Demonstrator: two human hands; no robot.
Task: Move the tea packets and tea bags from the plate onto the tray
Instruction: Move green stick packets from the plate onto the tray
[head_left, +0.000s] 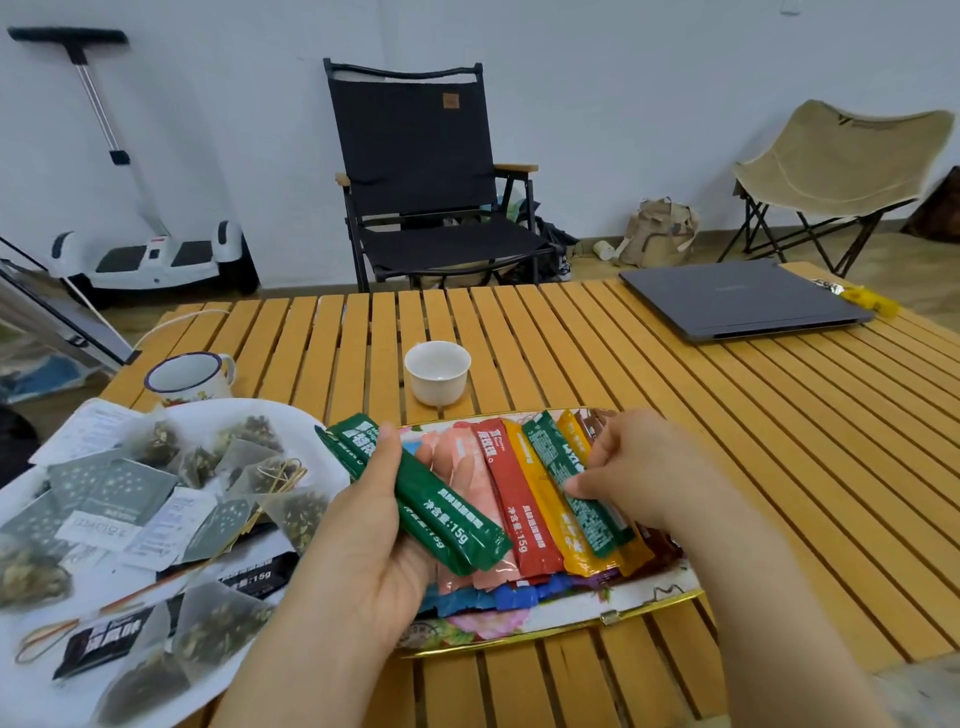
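Writing: "15g" is printed on the green packets (415, 488), the red packet (511, 499) and a black packet (244, 574); other print is too small to be read.
Packets: long stick sachets in pink, red, orange, green and brown are laid side by side on the flowered tray (649, 605).
Tea bags: mesh pyramid bags (218, 631) with paper tags are heaped on the white plate (306, 426), left of the tray.
Left hand (363, 551): two green packets are gripped over the tray's left end.
Right hand (639, 467): a green packet (558, 470) lying on the tray is pinched.
Desk (675, 395): slatted wood; a white cup (438, 371) is set behind the tray.
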